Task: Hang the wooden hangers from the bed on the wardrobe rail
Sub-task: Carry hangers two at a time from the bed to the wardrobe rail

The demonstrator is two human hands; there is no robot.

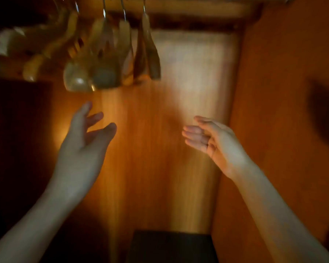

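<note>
The wardrobe rail point(179, 8) runs across the top and carries the wooden hangers point(106, 54). They hang by metal hooks point(124, 11), all crowded toward the rail's left part; there are perhaps five, because the picture is blurred.

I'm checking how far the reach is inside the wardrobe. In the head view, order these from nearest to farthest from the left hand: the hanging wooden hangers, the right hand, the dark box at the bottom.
1. Wooden hangers: just above the left hand, upper left.
2. Right hand: level with it, across to the right.
3. Dark box: bottom centre, farthest.
</note>
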